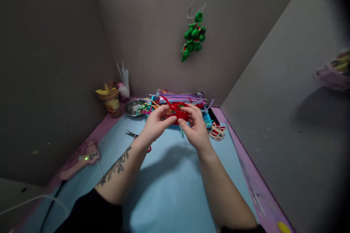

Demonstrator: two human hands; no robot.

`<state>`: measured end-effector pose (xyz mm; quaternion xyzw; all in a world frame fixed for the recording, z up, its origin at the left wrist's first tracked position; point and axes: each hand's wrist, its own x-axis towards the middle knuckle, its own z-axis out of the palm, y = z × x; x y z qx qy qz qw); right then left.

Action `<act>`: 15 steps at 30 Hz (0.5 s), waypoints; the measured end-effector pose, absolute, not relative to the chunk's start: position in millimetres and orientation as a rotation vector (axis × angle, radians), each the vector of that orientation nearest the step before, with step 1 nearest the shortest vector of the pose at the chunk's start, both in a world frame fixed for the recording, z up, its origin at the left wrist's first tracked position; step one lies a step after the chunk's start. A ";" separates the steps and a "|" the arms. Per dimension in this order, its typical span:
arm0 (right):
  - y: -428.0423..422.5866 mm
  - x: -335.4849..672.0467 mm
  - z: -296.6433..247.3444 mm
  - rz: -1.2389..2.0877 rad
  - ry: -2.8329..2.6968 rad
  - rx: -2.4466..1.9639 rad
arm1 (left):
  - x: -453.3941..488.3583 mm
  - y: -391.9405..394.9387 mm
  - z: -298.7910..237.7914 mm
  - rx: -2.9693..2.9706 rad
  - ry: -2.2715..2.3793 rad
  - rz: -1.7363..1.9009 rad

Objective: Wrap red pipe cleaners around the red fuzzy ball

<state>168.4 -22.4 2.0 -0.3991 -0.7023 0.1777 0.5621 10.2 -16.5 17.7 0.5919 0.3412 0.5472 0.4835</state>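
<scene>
A fuzzy red piece of bent pipe cleaner [181, 117] is held up above the far part of the blue mat, one end sticking out to the upper left. My left hand [161, 122] pinches its left side between thumb and fingers. On its right side, my right hand [196, 127] grips it the same way, the two thumbs nearly meeting in front. Behind my hands lies a blue tray [209, 121] heaped with coloured pipe cleaners [186, 98], partly hidden by them. Red-handled scissors [132, 134] rest open on the mat, partly covered by my left forearm.
A pink glue gun [84, 160] with a green light lies at left, its cord trailing forward. Behind stand a metal dish [130, 108], a yellow-brown pot [111, 102] and a cup of white sticks [124, 89]. A cream-and-red piece [217, 131] lies right. Green ornaments [194, 34] hang above.
</scene>
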 end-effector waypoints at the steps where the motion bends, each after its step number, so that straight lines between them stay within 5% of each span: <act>1: -22.0 168.1 1.4 0.443 -1.643 -0.933 | 10.5 -16.7 18.1 1.417 0.830 1.342; 6: -22.5 166.1 3.7 0.423 -1.665 -0.925 | 9.5 -17.5 18.6 1.460 0.859 1.362; 15: -27.8 166.1 11.1 0.215 -1.679 -0.956 | 6.3 -23.8 18.8 2.379 1.162 1.159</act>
